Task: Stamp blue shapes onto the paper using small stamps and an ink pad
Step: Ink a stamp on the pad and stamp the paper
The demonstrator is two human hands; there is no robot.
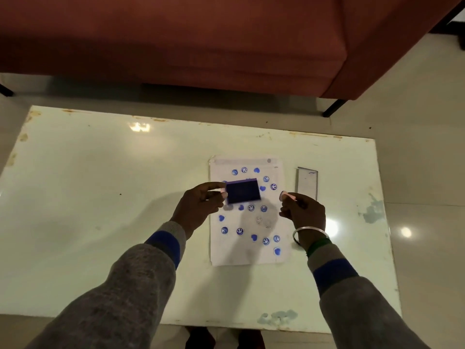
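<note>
A white sheet of paper (234, 250) lies on the table, covered with several blue smiley and heart prints. A dark blue ink pad (242, 190) rests on the paper's upper half. My left hand (201, 202) pinches a small pink stamp (223, 191) right at the pad's left edge. My right hand (300, 207) holds another small pink stamp (285, 195) raised above the paper's right side, its round face turned toward the pad.
The glossy white table (100, 197) has chipped edges. A narrow grey lid or case (307, 183) lies to the right of the paper. A red-brown sofa (201, 46) stands beyond the table's far edge. Feet show below the near edge.
</note>
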